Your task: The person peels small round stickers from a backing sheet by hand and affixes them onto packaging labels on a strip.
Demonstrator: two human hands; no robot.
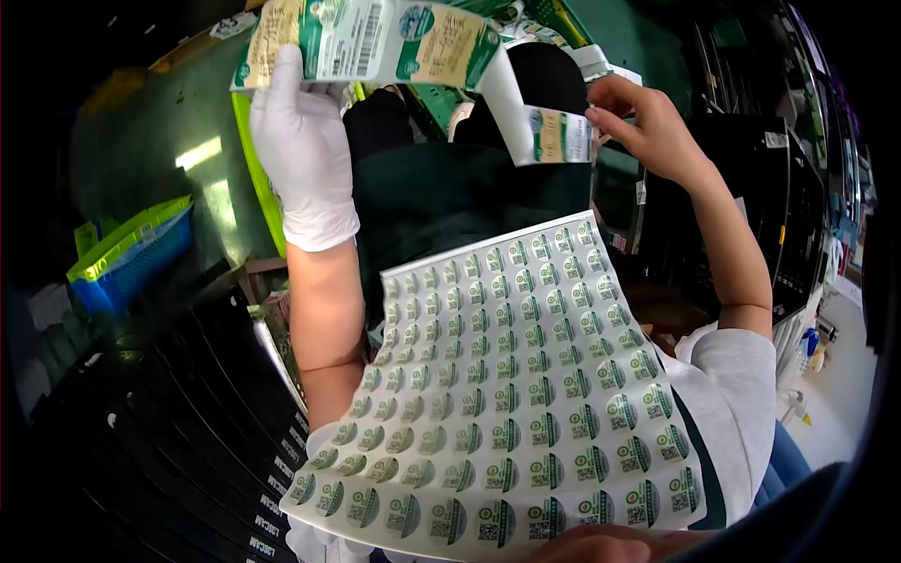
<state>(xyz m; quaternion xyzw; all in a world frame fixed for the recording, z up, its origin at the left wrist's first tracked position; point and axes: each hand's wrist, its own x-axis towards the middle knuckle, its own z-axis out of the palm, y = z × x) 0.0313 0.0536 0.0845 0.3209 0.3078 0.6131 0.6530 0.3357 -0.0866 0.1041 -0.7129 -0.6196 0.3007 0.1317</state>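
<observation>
A long strip of printed labels (394, 42), green, white and tan with a barcode, runs across the top of the view. My left hand (305, 155), in a white glove, is closed on the strip's left part, thumb in front and fingers behind. The strip bends down in the middle, showing its white back, and ends in a small label at the right. My right hand (648, 127), bare, pinches that end between thumb and fingertips. Below both hands, a large sheet of round green QR-code stickers (497, 375) lies over my front and lap.
Stacked black crates (188, 450) stand at the lower left. A blue and lime-green basket (136, 249) sits on the green floor. A green crate (563, 23) with papers is beyond my knees. Dark boxes (741, 169) line the right side.
</observation>
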